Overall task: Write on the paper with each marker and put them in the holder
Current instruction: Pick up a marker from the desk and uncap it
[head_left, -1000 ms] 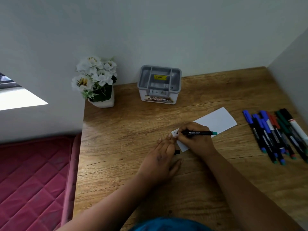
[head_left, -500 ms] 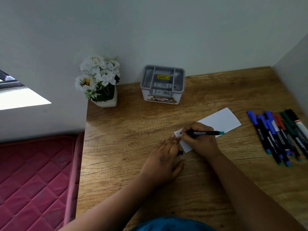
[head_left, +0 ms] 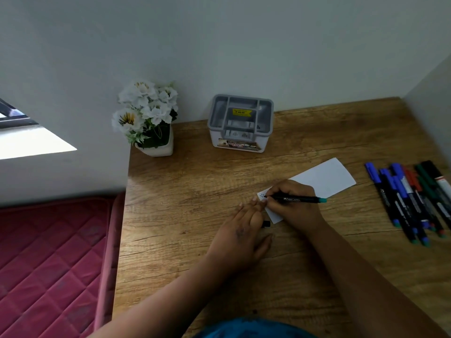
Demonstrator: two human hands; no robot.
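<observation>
So the right hand (head_left: pixel 296 206) is pinching a black marker (head_left: pixel 296 199), tip down on the paper (head_left: pixel 324 178) under it. Left hand (head_left: pixel 240 236) lies flat, fingers straight, pinning the paper's near end. Spare markers (head_left: pixel 412 201) sit off right of the hands; the holder (head_left: pixel 240 123) is beyond them.

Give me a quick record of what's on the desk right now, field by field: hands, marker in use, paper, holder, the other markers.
right hand: grips a black marker, tip on the paper
left hand: flat, fingertips pressing the paper's near left end
paper: white strip, a few marks at its left end
holder: grey, by the wall, no markers visible inside
spare markers: capped, lying in a row at the desk's right
flower pot: back left corner
</observation>
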